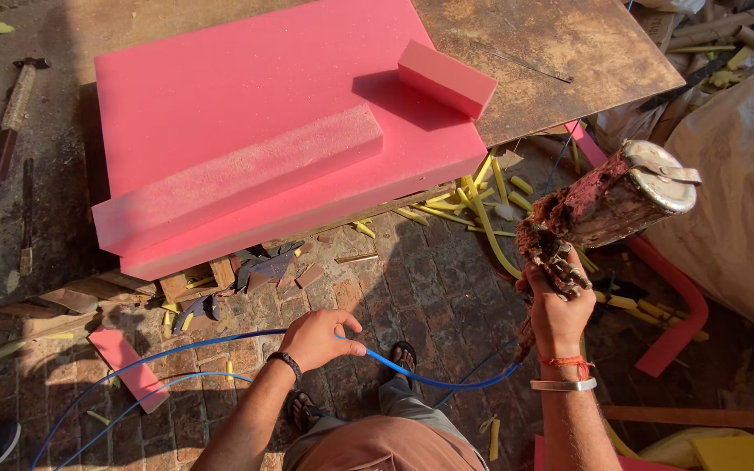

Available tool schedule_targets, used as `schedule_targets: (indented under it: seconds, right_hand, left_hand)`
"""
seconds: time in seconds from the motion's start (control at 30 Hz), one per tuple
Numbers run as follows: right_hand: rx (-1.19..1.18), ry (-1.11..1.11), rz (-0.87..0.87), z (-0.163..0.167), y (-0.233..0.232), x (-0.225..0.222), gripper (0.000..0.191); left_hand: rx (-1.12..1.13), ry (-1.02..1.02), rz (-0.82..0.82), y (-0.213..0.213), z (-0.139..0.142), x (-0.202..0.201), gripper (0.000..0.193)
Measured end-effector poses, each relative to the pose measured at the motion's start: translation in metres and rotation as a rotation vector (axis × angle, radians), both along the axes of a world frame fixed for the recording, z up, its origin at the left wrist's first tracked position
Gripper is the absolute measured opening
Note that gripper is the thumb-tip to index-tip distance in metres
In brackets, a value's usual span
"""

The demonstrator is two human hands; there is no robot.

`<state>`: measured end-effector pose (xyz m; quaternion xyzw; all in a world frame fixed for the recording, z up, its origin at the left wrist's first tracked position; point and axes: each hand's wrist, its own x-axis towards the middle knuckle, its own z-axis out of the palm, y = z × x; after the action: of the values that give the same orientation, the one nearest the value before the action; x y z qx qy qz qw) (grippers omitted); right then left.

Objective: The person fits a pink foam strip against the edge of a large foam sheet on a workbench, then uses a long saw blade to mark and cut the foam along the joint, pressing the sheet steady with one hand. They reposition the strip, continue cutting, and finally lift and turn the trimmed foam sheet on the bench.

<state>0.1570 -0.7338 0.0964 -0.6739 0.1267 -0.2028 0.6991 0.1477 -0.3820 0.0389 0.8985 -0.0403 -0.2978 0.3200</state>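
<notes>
at the far left edge of the table (pixel 54 166) lies a hammer (pixel 12 113), with a thin blade tool (pixel 26 218) just below it on the dark board. to the right, a big pink foam slab (pixel 246 96) covers most of the table, carrying a long pink foam strip (pixel 237 179) along its near edge and a small pink foam block (pixel 445 78) near its right corner. below, on the brick floor (pixel 412 279), a small pink offcut (pixel 128 368) lies near loops of blue hose (pixel 176 344). the left hand (pixel 318 338) has its grip closed loosely around the blue hose, which runs on rightward past the sandalled feet to the base of the spray gun (pixel 608 205). the right hand (pixel 556 310) has its grip closed tight on the gun's crusted handle, the metal cup tilted up and right, above yellow foam scraps (pixel 482 196). a white sack (pixel 743 192) stands at the far right.
</notes>
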Motion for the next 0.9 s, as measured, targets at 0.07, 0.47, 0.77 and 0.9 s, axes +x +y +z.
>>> schedule_targets:
  seconds: [0.07,0.47,0.77,0.9]
  right_hand:
    - [-0.033,0.003,-0.019,-0.002,-0.014,0.004,0.035]
    - [0.059,0.100,-0.025,-0.039,-0.045,0.016,0.051]
    - [0.110,0.178,0.079,-0.057,-0.017,0.003,0.044]
    - [0.075,0.190,0.142,-0.058,0.014,-0.002,0.045]
  left_hand:
    - [0.003,-0.001,-0.016,-0.014,-0.002,0.007,0.046]
    - [0.077,0.057,-0.015,-0.043,-0.005,0.014,0.048]
    - [0.088,0.066,0.026,-0.016,-0.006,-0.007,0.052]
    - [0.082,0.060,0.067,0.008,-0.005,-0.022,0.054]
